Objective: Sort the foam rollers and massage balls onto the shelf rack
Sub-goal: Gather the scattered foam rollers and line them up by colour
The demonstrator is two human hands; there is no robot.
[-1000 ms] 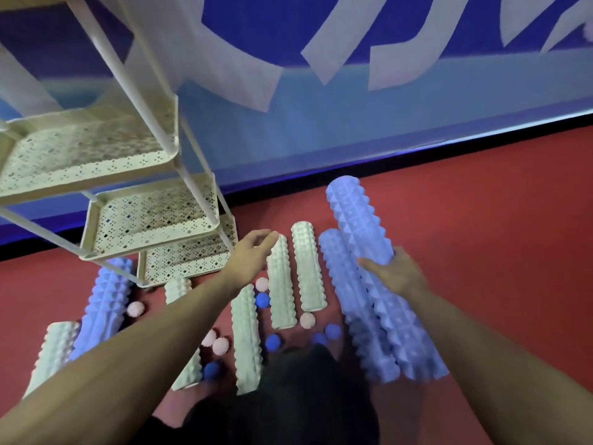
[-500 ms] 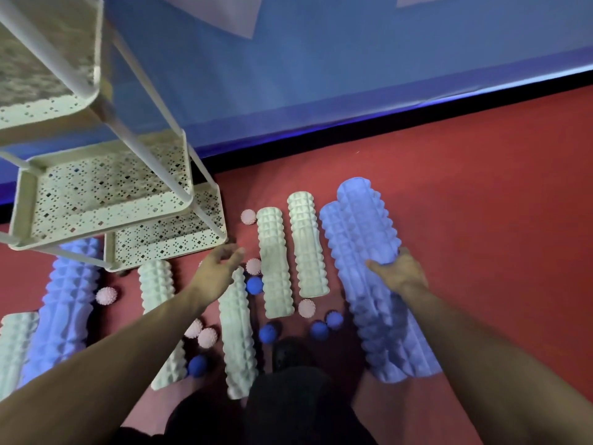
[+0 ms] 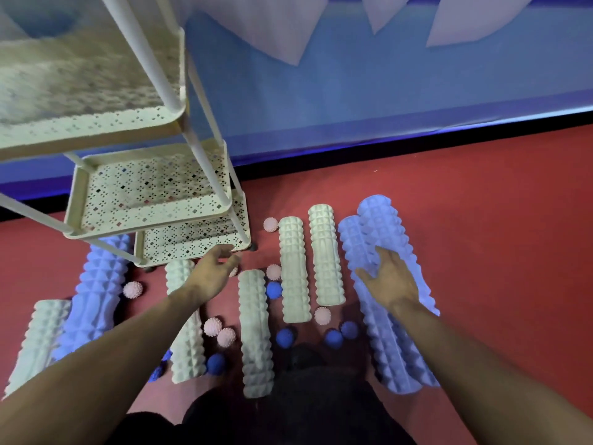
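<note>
Head view: right hand (image 3: 390,282), fingers spread open, rests flat on the blue foam rollers (image 3: 382,252) at right, likely to steady or gather them; left hand (image 3: 213,271), loosely open and empty, hovers by the shelf rack (image 3: 154,203), whose 3 trays look bare. Massage balls (image 3: 221,332) lie scattered on the floor.

red floor (image 3: 481,220), blue wall banner (image 3: 353,101), black baseboard strip (image 3: 417,141)

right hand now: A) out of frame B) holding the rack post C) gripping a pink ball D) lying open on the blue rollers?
D: the right hand lies flat, fingers spread, on the blue rollers at the right, not closed around either.
</note>
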